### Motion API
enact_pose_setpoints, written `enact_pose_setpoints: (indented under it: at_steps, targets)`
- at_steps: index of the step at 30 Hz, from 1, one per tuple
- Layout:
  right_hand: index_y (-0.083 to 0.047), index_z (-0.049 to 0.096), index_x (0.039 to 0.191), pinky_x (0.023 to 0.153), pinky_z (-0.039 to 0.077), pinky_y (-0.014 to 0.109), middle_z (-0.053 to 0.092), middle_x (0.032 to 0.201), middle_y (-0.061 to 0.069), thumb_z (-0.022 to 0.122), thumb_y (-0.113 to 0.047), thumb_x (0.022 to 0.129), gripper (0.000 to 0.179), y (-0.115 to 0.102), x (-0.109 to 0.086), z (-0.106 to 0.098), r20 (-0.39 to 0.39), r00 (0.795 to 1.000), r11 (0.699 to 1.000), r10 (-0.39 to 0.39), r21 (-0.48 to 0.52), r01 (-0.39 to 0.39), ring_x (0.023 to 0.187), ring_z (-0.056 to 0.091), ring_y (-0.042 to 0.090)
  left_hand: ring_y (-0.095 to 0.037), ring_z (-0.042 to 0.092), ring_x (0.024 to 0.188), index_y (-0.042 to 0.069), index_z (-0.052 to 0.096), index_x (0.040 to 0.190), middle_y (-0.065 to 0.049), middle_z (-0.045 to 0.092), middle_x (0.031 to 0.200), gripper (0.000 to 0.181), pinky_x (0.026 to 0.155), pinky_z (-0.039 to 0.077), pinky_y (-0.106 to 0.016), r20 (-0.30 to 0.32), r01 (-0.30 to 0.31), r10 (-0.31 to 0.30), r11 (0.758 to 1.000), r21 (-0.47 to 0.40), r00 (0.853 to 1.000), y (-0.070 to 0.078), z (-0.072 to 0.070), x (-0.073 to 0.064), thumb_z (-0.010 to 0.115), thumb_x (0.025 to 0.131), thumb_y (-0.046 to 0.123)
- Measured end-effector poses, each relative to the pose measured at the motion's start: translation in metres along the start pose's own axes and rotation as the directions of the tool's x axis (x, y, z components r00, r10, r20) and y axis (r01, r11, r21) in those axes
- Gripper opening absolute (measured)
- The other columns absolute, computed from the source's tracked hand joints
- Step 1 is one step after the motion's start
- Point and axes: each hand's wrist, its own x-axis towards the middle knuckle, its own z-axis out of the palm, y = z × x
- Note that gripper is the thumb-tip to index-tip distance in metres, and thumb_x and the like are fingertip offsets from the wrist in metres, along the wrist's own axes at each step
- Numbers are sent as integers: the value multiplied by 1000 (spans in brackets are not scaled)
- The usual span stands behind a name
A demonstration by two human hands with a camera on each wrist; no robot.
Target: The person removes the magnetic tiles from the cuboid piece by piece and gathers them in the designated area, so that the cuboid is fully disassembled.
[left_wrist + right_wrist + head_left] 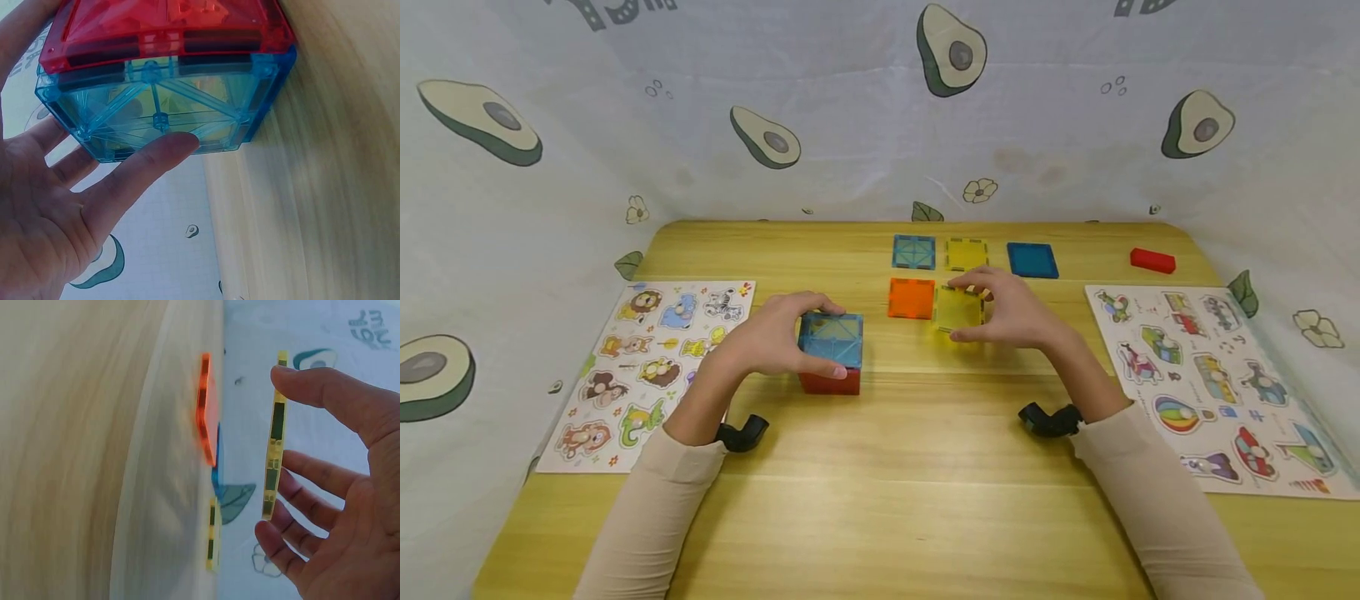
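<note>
My left hand [775, 336] holds a cube-like box of magnetic tiles [831, 342] by its sides, with a clear blue top and a red front. In the left wrist view, the thumb lies along the blue face of the box [162, 106], next to its red face. My right hand [1015, 308] pinches a yellow square magnetic tile [958, 308] between thumb and fingers. Seen edge-on in the right wrist view, that yellow tile [275, 434] is raised off the tabletop. An orange tile [912, 298] lies just left of it on the table.
Behind the hands lie a light blue tile [913, 252], another yellow tile [966, 253] and a dark blue tile [1032, 260]. A red block [1153, 261] sits at the back right. An animal puzzle board [647, 367] flanks the left, a vehicle puzzle board [1217, 392] the right.
</note>
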Motion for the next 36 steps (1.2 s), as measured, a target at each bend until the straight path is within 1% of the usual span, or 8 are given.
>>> enact_pose_setpoints:
  at_steps: [7, 14, 18, 21, 26, 32, 36]
  targets:
    - [-9, 58, 145, 105, 45, 63, 51, 148, 20, 86, -36, 83, 73, 18, 3, -6, 9, 999, 999, 38, -13, -38, 126, 51, 40, -23, 56, 112, 24, 64, 133, 0, 64, 134, 75, 93, 50, -42, -1, 4, -4, 1000, 1, 1000, -2, 0, 0, 90, 70, 55]
    - [-8, 57, 146, 106, 42, 64, 47, 152, 22, 87, -32, 84, 73, 31, 9, -6, 8, 996, 995, 94, -34, -94, 129, 49, 41, -22, 57, 109, 25, 64, 133, 1, 64, 133, 76, 90, 51, -41, -2, -11, 11, 1000, 2, 1000, -1, -1, 2, 90, 69, 57]
    - [-8, 54, 148, 111, 38, 67, 42, 156, 23, 86, -31, 85, 74, 35, 13, -4, 33, 991, 992, 127, -7, -127, 135, 45, 43, -23, 57, 109, 25, 64, 133, 1, 64, 133, 75, 90, 51, -41, 0, -7, 7, 1000, -3, 1000, -2, -1, 2, 90, 69, 56]
    - [-8, 53, 149, 113, 35, 68, 40, 156, 24, 85, -30, 86, 74, 38, 15, -2, 39, 989, 989, 145, 12, -145, 136, 42, 44, -22, 58, 109, 24, 64, 132, 1, 65, 132, 75, 90, 51, -40, -1, -15, 15, 1000, 0, 1000, -1, -1, 2, 91, 69, 55]
    - [-5, 54, 148, 115, 32, 67, 39, 156, 26, 84, -27, 87, 71, 43, 19, 2, 38, 988, 988, 151, 18, -152, 138, 40, 46, -21, 59, 107, 24, 65, 132, 2, 65, 131, 75, 87, 52, -39, -3, -22, 22, 1000, -1, 1000, -2, 0, 1, 92, 69, 54]
    - [-4, 55, 146, 121, 22, 67, 36, 160, 26, 82, -22, 89, 66, 45, 22, 4, 54, 988, 990, 143, 13, -144, 148, 28, 48, -21, 59, 107, 24, 65, 133, 2, 65, 131, 76, 87, 52, -39, -2, -19, 19, 1000, -7, 1000, -2, 0, 0, 91, 69, 55]
    - [-4, 55, 146, 122, 20, 68, 35, 161, 26, 80, -20, 91, 63, 45, 23, 4, 75, 988, 991, 132, 13, -134, 151, 24, 49, -22, 58, 108, 25, 64, 133, 2, 65, 132, 76, 88, 51, -39, -4, -21, 21, 1000, 2, 1000, -2, 0, 1, 91, 69, 55]
